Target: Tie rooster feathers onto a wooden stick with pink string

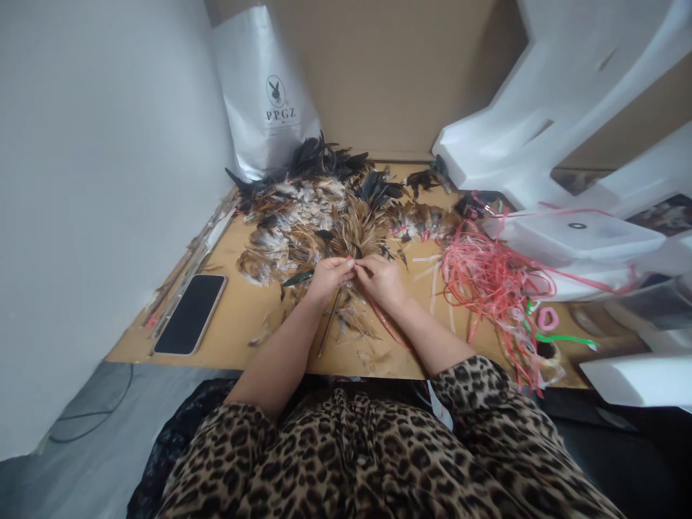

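A fan of brown feathers [354,231] is pinched at its base between both hands over a wooden board [238,317]. My left hand [327,278] is closed on the feather stems from the left. My right hand [383,280] is closed on them from the right, and a pink strip [386,326] trails from under it toward the board's near edge. A large heap of brown, white and black feathers [318,198] lies just beyond the hands. Loose feathers are scattered under my wrists.
A black phone [190,314] lies face up at the board's left. A tangle of pink plastic strips [489,277] sits to the right, near a pink ring [548,317] and green strip. A grey bag [264,94] stands at the back; white foam pieces [567,108] crowd the right.
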`<state>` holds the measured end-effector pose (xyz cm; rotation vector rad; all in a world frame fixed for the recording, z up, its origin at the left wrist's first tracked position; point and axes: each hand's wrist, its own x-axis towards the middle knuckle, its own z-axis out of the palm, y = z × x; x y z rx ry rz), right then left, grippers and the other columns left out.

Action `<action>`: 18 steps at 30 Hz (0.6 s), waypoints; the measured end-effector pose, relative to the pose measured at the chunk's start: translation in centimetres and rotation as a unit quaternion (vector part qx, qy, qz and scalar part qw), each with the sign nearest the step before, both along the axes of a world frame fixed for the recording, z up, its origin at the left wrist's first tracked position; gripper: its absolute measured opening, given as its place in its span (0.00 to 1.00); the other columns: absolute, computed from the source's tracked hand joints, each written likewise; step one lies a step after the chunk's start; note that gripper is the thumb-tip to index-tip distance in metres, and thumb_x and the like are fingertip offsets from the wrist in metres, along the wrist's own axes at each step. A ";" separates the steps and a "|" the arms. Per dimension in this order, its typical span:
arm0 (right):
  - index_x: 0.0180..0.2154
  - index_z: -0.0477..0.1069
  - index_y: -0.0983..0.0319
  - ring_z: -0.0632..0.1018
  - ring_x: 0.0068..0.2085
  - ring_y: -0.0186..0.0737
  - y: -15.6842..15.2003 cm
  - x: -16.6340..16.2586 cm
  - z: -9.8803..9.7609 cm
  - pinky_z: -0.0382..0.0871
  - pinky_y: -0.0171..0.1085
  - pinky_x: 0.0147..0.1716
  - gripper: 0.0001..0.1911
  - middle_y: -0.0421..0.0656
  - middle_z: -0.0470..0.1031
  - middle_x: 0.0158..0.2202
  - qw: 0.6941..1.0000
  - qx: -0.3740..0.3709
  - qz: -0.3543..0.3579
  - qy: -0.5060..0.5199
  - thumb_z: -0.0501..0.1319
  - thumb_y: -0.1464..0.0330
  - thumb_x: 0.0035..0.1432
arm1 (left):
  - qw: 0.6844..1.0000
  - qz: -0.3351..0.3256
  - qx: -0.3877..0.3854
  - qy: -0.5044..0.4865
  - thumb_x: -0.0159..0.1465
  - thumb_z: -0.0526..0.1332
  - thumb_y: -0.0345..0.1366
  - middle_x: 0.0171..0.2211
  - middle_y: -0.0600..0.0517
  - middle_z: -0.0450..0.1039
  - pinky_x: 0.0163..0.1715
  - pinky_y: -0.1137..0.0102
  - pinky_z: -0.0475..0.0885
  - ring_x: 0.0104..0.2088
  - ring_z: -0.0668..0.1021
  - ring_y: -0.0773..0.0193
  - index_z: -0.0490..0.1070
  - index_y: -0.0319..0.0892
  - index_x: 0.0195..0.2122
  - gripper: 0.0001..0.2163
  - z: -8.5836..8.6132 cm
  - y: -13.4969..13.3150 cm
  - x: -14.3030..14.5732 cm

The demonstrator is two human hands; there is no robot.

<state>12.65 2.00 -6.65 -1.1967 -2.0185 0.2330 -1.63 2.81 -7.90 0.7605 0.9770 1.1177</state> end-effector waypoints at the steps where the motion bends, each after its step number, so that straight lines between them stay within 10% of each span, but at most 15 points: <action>1: 0.37 0.76 0.62 0.75 0.36 0.38 0.0 0.0 0.0 0.67 0.34 0.39 0.13 0.47 0.76 0.34 1.000 -0.002 -0.002 -0.014 0.53 0.67 0.61 | 1.000 0.005 -0.002 0.005 0.44 0.71 0.42 0.22 0.50 0.74 0.19 0.79 0.62 0.22 0.74 0.71 0.74 0.36 0.28 0.15 0.0 0.0 0.1; 10: 0.30 0.75 0.63 0.74 0.32 0.37 0.2 0.0 0.5 0.62 0.34 0.32 0.13 0.46 0.76 0.32 0.986 -0.029 -0.070 -0.149 0.53 0.68 0.59 | 0.997 0.031 0.038 0.057 0.41 0.72 0.42 0.20 0.51 0.73 0.21 0.76 0.64 0.21 0.72 0.71 0.74 0.36 0.25 0.16 0.0 -0.2 0.8; 18: 0.27 0.72 0.63 0.73 0.32 0.37 0.4 0.2 0.0 0.62 0.34 0.33 0.09 0.45 0.75 0.29 0.997 -0.007 -0.056 -0.052 0.55 0.70 0.54 | 0.996 0.023 0.056 0.061 0.42 0.71 0.36 0.21 0.51 0.74 0.24 0.75 0.67 0.21 0.73 0.71 0.74 0.36 0.25 0.12 0.3 -0.2 0.8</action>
